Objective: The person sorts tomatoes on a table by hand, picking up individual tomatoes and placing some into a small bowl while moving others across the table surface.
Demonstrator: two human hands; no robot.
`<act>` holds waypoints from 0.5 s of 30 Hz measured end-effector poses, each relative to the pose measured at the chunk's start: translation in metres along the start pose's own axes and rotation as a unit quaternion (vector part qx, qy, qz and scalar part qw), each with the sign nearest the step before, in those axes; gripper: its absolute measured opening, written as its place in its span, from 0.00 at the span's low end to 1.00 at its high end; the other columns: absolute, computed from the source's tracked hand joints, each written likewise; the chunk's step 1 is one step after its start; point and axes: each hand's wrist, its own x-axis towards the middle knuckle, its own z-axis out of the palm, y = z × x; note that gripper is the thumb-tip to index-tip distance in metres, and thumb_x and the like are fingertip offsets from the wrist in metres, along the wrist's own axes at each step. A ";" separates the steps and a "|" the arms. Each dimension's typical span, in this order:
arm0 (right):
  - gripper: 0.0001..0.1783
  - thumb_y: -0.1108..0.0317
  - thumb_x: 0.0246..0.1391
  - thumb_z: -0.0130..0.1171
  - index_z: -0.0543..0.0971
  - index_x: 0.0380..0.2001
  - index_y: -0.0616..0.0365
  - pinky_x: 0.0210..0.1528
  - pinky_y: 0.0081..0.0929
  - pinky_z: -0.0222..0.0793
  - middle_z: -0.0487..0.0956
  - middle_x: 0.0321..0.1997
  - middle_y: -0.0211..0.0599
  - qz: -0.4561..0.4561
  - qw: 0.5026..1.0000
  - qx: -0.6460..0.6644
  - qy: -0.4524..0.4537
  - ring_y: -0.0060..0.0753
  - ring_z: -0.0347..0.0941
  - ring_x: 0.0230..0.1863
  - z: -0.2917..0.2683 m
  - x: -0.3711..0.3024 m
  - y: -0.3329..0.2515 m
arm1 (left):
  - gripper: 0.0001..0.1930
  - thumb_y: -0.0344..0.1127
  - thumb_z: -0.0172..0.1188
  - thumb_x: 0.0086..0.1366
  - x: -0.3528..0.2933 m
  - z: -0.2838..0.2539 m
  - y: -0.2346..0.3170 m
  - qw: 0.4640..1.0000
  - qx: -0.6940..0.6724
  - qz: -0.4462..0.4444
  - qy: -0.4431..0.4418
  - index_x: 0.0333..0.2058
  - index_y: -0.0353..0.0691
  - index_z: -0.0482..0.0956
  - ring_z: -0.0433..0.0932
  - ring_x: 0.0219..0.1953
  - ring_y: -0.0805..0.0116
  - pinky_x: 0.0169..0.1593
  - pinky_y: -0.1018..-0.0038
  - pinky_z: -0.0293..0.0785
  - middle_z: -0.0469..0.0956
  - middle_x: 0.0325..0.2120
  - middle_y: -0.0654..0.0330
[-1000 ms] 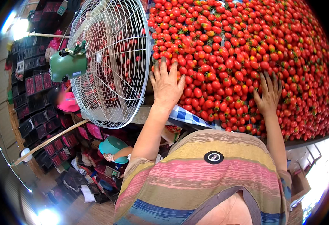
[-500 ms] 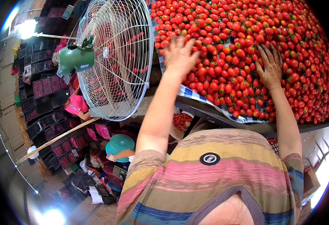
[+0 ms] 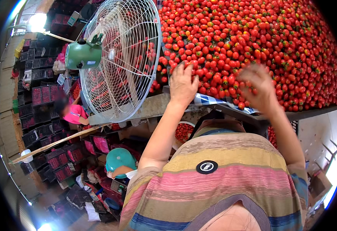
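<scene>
A thick layer of small red cherry tomatoes (image 3: 230, 42) covers the sorting table in front of me. My left hand (image 3: 183, 85) rests at the near left border of the heap, its thumb apart from the fingers and no grip on anything. Above the near tomatoes is my right hand (image 3: 259, 88), blurred by motion, with fingers bent and spread. I cannot make out whether its fingertips touch the fruit. Blue and white checked cloth (image 3: 209, 100) shows between the hands along the table's near edge.
A large wire-caged fan (image 3: 124, 57) with a green motor stands close on the left. A tub of tomatoes (image 3: 184, 132) sits below the table. Farther left are a long pole (image 3: 60, 143), a person in pink (image 3: 75, 114), a teal basin (image 3: 120, 158) and stacked crates (image 3: 41, 96).
Both hands have come nearer to me, toward the table's near edge. The right hand has also moved left, and tomatoes now cover patches of cloth that showed before.
</scene>
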 end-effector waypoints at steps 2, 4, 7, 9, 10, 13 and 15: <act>0.11 0.73 0.50 0.67 0.83 0.38 0.58 0.52 0.38 0.73 0.79 0.43 0.40 0.008 0.946 0.217 -0.241 0.44 0.77 0.47 0.003 -0.015 -0.055 | 0.23 0.43 0.62 0.63 -0.012 -0.004 -0.005 0.998 -0.003 0.015 0.055 0.55 0.38 0.76 0.69 0.61 0.46 0.63 0.54 0.65 0.72 0.57 0.46; 0.11 0.69 0.59 0.62 0.83 0.43 0.61 0.52 0.35 0.73 0.79 0.43 0.42 0.136 0.814 0.367 -0.429 0.43 0.77 0.48 0.022 -0.022 -0.061 | 0.23 0.43 0.62 0.63 -0.012 -0.008 -0.001 0.996 0.002 0.033 0.084 0.53 0.38 0.76 0.68 0.60 0.47 0.63 0.54 0.65 0.72 0.56 0.47; 0.15 0.67 0.60 0.60 0.82 0.47 0.62 0.53 0.35 0.72 0.81 0.45 0.46 0.111 0.798 0.311 -0.504 0.44 0.78 0.48 0.055 -0.036 -0.048 | 0.19 0.37 0.63 0.64 -0.017 -0.028 0.009 0.980 -0.144 0.047 0.125 0.52 0.37 0.77 0.71 0.58 0.46 0.62 0.56 0.66 0.74 0.54 0.47; 0.17 0.63 0.61 0.59 0.82 0.50 0.60 0.54 0.37 0.72 0.82 0.45 0.47 0.116 0.781 0.309 -0.530 0.45 0.78 0.49 0.059 -0.035 -0.047 | 0.16 0.31 0.64 0.63 -0.038 -0.055 0.018 0.959 -0.237 0.075 0.140 0.50 0.35 0.78 0.74 0.55 0.47 0.59 0.58 0.70 0.77 0.50 0.47; 0.18 0.62 0.61 0.60 0.81 0.50 0.60 0.55 0.37 0.72 0.81 0.46 0.47 0.114 0.784 0.286 -0.539 0.45 0.78 0.50 0.060 -0.036 -0.042 | 0.13 0.30 0.64 0.63 -0.053 -0.071 0.018 0.959 -0.238 0.108 0.111 0.46 0.34 0.79 0.78 0.49 0.48 0.54 0.60 0.74 0.80 0.43 0.48; 0.20 0.59 0.60 0.62 0.81 0.52 0.59 0.56 0.37 0.71 0.80 0.49 0.47 0.108 0.783 0.225 -0.569 0.46 0.76 0.52 0.058 -0.034 -0.040 | 0.07 0.31 0.63 0.61 -0.109 -0.074 0.005 0.935 -0.340 0.032 -0.095 0.37 0.37 0.80 0.80 0.38 0.49 0.44 0.62 0.77 0.80 0.35 0.50; 0.22 0.57 0.59 0.63 0.81 0.52 0.58 0.57 0.37 0.70 0.79 0.52 0.47 0.088 0.770 0.213 -0.595 0.46 0.75 0.54 0.062 -0.024 -0.049 | 0.10 0.33 0.65 0.60 -0.146 -0.048 -0.017 0.928 -0.312 -0.010 -0.202 0.40 0.38 0.82 0.80 0.41 0.49 0.46 0.63 0.77 0.80 0.38 0.50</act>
